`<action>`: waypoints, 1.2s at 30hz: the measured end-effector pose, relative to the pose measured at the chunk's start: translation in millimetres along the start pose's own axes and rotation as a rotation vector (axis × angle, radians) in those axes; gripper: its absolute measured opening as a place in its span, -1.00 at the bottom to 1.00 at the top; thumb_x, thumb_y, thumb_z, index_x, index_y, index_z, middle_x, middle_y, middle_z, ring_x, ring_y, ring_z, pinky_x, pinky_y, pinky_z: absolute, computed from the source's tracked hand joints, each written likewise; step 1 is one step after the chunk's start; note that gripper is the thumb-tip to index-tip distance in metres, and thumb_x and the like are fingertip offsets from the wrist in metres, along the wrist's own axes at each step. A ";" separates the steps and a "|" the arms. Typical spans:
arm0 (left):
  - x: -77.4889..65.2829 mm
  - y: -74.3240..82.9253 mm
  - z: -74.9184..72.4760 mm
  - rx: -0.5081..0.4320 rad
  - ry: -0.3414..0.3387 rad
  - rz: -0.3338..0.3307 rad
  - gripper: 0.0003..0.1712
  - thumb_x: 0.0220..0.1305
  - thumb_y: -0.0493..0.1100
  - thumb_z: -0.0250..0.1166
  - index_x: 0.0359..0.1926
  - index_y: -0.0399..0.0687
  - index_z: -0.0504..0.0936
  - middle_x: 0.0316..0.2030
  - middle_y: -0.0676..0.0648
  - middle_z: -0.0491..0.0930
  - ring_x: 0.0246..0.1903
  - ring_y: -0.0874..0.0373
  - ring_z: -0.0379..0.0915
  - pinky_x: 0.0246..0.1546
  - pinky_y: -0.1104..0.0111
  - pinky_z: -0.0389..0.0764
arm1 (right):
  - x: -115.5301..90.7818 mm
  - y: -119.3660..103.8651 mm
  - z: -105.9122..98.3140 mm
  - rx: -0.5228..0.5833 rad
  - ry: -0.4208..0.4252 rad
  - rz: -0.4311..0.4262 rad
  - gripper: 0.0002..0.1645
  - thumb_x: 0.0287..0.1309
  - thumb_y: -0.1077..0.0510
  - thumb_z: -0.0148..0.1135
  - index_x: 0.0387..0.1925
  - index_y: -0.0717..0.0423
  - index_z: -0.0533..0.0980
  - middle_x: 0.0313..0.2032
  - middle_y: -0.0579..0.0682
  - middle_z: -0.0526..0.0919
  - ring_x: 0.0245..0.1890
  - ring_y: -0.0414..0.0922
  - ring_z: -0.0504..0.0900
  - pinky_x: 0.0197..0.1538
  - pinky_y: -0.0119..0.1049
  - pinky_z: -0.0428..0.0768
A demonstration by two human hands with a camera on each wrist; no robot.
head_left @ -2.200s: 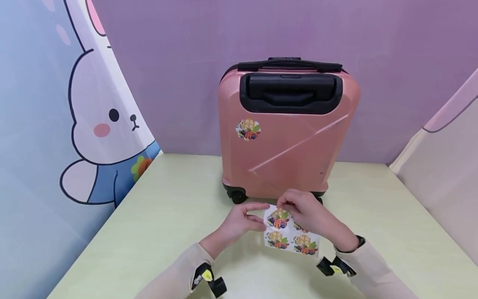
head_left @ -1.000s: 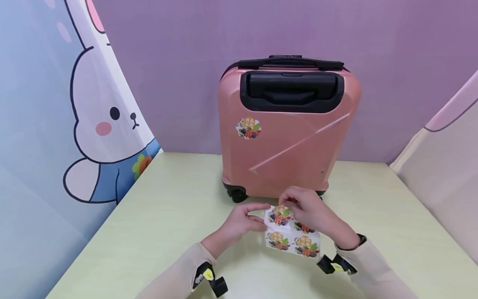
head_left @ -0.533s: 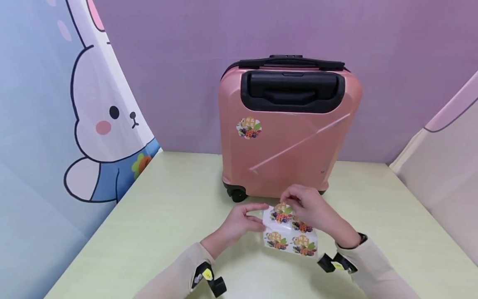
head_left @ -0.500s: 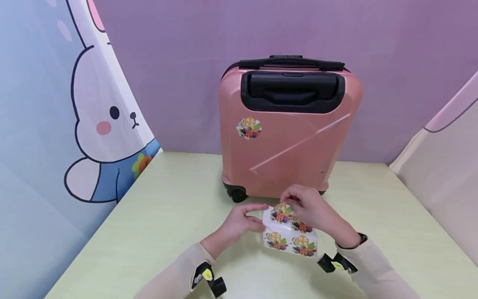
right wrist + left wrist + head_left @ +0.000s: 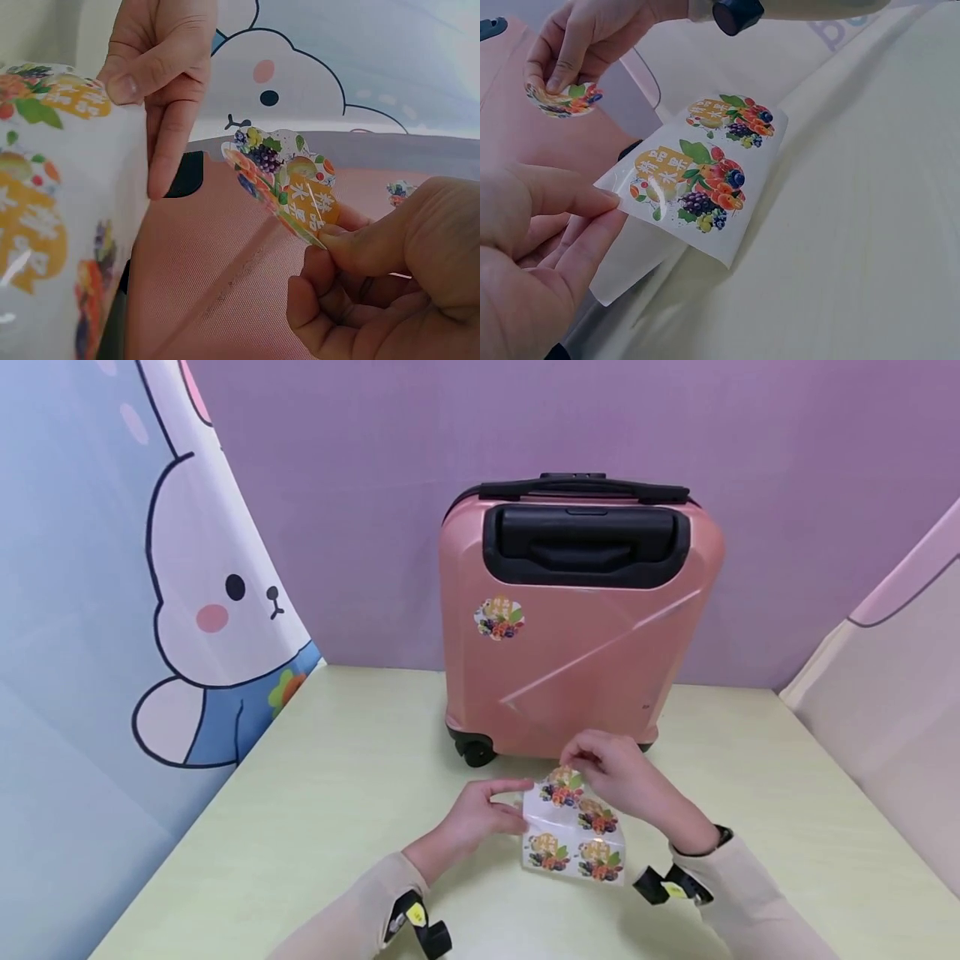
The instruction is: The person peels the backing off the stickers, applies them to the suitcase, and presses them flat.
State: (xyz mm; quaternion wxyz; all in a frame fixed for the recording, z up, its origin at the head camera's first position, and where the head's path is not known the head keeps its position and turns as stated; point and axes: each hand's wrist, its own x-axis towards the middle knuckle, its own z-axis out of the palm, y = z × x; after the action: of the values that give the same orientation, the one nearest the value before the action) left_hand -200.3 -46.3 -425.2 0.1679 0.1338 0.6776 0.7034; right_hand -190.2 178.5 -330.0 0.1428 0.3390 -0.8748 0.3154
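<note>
Above the table (image 5: 360, 760), a sticker (image 5: 285, 176) juts from the right grip (image 5: 382, 274).

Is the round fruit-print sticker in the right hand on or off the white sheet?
Off; both wrist views show a gap between sticker and sheet.

Sticker sheet (image 5: 763, 161): thin, smooth paper; glossy face, with a bright highlight in the left wrist view. Loose sticker (image 5: 289, 176): thin, smooth, shiny. Suitcase (image 5: 600, 668) near desk's far edge: shell looks like hard plastic, semi-gloss; fine grain shows in the right wrist view. Pull handle (image 5: 585, 542): plastic, dull sheen. Desk (image 5: 375, 735): smooth, matt. Backdrop (image 5: 360, 527) beyond far edge: matt cloth. Curtain (image 5: 67, 635) along left edge: printed cloth, lightly creased. Right sleeve (image 5: 750, 889): matt cloth.
</note>
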 end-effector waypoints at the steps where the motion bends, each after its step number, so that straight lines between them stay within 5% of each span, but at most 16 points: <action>1: -0.1 -1.1 -0.5 0.002 0.003 -0.004 -0.38 0.02 -0.56 0.34 0.20 -0.37 0.55 -0.13 -0.37 0.68 -0.22 0.00 0.70 -0.18 0.27 0.70 | -0.1 0.2 -0.2 0.003 0.000 -0.001 -0.71 0.10 0.55 0.24 -0.38 0.11 0.61 -0.40 -0.12 0.64 -0.45 -0.28 0.51 -0.41 -0.37 0.57; 18: -0.6 -22.7 -8.2 -0.019 -0.006 -0.024 -0.29 -0.04 -0.62 0.30 0.24 -0.53 0.43 -0.04 -0.42 0.62 -0.14 -0.11 0.67 -0.16 0.23 0.71 | -2.6 4.6 -0.4 -0.005 0.006 0.056 -0.71 0.14 0.51 0.25 -0.38 0.06 0.63 -0.39 -0.16 0.65 -0.44 -0.27 0.53 -0.40 -0.36 0.57; 23: 2.6 -24.2 -13.2 -0.005 -0.022 -0.029 -0.26 -0.04 -0.63 0.30 0.27 -0.51 0.40 0.18 -0.34 0.48 -0.17 -0.01 0.65 -0.17 0.25 0.71 | -1.9 5.8 -1.8 -0.015 0.009 0.072 -0.72 0.14 0.51 0.26 -0.38 0.06 0.63 -0.39 -0.14 0.65 -0.43 -0.26 0.53 -0.40 -0.36 0.57; 36: 0.5 -19.7 -24.7 0.077 -0.016 0.006 -0.40 0.11 -0.48 0.32 0.22 -0.52 0.45 0.15 -0.41 0.52 0.01 -0.16 0.60 -0.07 0.23 0.68 | 2.9 6.4 -4.6 -0.016 0.041 0.068 -0.75 0.11 0.51 0.29 -0.39 0.11 0.65 -0.40 -0.10 0.68 -0.46 -0.27 0.53 -0.43 -0.37 0.55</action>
State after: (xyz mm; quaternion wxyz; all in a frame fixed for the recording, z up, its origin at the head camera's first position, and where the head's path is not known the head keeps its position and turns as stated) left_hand -210.0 -68.0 -446.0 0.1661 0.1478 0.7025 0.6761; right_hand -196.6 183.7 -328.0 0.1528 0.3013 -0.8852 0.3198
